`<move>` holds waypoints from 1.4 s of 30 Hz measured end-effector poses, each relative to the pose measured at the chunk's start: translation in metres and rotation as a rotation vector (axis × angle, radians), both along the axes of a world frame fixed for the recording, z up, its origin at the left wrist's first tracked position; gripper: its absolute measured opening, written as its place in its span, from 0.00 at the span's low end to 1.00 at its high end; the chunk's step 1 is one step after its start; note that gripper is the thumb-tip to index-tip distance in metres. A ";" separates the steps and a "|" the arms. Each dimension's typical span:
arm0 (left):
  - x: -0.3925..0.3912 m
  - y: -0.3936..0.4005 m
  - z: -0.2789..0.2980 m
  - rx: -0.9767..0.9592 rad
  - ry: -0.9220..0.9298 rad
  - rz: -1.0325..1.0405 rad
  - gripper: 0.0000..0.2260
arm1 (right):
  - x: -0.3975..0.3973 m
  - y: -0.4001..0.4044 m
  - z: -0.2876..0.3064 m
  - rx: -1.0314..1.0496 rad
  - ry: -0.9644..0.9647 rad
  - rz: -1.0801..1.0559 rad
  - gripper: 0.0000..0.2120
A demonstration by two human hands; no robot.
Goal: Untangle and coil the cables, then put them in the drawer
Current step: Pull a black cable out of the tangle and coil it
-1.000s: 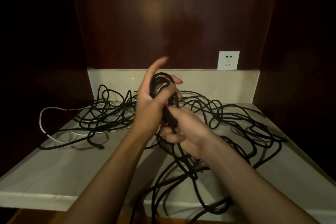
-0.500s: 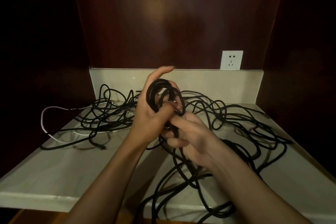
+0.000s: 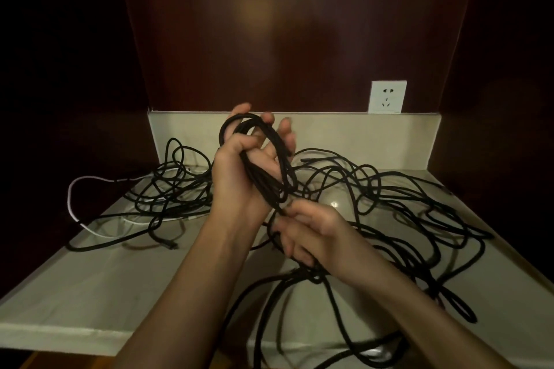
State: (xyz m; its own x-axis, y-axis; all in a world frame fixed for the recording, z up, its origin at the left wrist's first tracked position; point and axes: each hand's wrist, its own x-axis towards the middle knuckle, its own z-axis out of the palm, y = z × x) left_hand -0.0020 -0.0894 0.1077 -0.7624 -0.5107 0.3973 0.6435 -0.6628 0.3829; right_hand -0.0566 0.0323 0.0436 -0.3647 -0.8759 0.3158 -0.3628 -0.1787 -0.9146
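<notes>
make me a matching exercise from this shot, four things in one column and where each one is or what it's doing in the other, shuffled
Things:
1. left hand
2. right hand
3. white cable
4. wall socket

Places or states:
A. lies on the left of the counter
B. holds a coil of black cable raised
C. on the back wall, at the right
D. pinches a black strand below the coil

Pairs: 1-B, 2-D, 3-A, 4-C

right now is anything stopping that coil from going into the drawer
Yes. The coil in the left hand is unfinished: its cable runs through the right hand into the tangled black cables on the counter. No drawer is in view.
</notes>
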 end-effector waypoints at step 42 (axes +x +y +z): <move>0.005 0.015 -0.018 -0.148 -0.364 0.291 0.09 | -0.016 -0.014 -0.010 -0.197 0.926 -0.507 0.27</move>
